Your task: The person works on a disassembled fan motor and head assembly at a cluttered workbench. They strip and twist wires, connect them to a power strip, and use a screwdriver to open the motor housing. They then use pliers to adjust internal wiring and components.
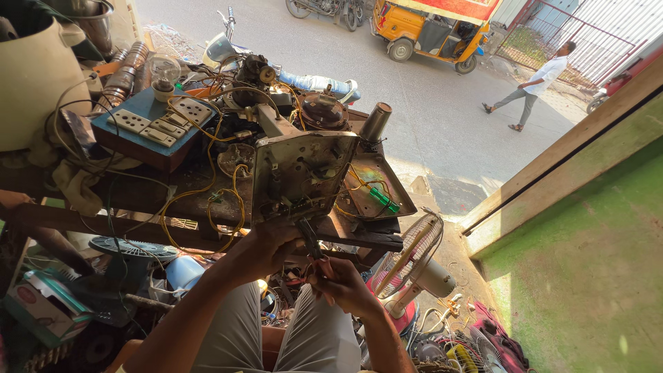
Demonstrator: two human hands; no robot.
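Observation:
My left hand (266,249) grips the lower edge of a worn metal appliance chassis (300,173), held upright over my lap. My right hand (345,283) is closed on a dark-handled tool (311,238) whose tip points up at the chassis's bottom edge. Yellow wires (207,186) trail from the chassis to the cluttered wooden bench (359,238) behind it. A second metal cover with green parts (380,197) lies tilted on the bench just right of the chassis.
A blue board with white sockets (155,124) and a bulb sits at the bench's left. A table fan (414,255) stands below right. A cream pot (34,76) is far left. On the street beyond, a person walks (532,86) near a yellow three-wheeler (431,27).

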